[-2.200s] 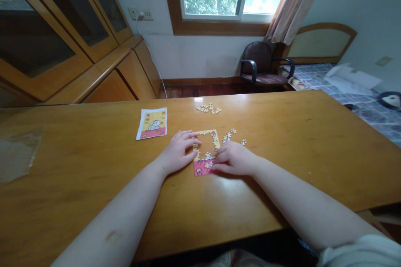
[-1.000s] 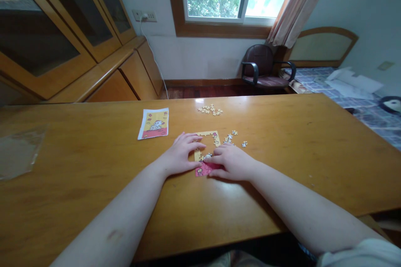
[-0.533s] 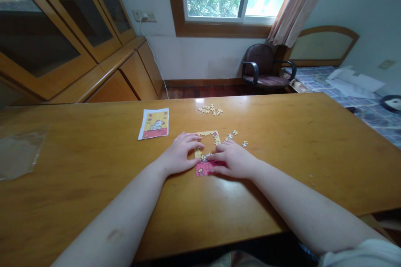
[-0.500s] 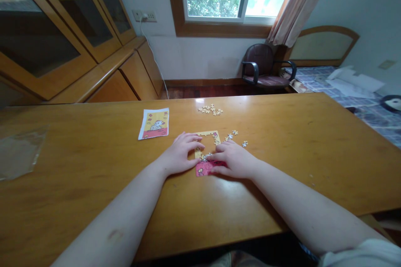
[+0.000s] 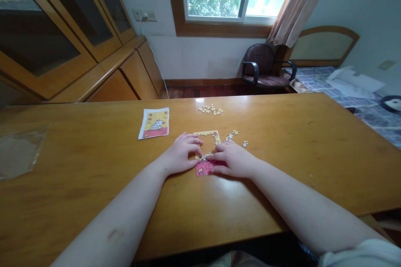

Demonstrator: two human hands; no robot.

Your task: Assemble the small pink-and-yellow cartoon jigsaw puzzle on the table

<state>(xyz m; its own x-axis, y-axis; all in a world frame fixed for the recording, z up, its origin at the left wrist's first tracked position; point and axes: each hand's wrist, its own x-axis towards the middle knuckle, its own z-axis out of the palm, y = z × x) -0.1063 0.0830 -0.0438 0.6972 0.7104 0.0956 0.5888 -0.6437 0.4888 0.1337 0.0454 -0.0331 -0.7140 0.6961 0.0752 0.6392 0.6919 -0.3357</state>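
Note:
A partly joined jigsaw puzzle lies flat on the table, pink along its near side, with a yellow border around a gap showing bare wood. My left hand rests over its left edge, fingers apart, the fingertips by the inner edge of the border. Across the pink part lies my right hand, its fingers stretched out and a fingertip at the white pieces near the gap. No loose piece shows in either hand. Just beyond the right hand are several loose puzzle pieces, and one stray piece lies farther right.
A pile of puzzle pieces sits near the table's far edge. To the left are a printed picture card and a clear plastic bag. A chair stands beyond the wooden table.
The left hand's fingers have shifted slightly toward me along the puzzle's left border. My right hand stays almost where it was.

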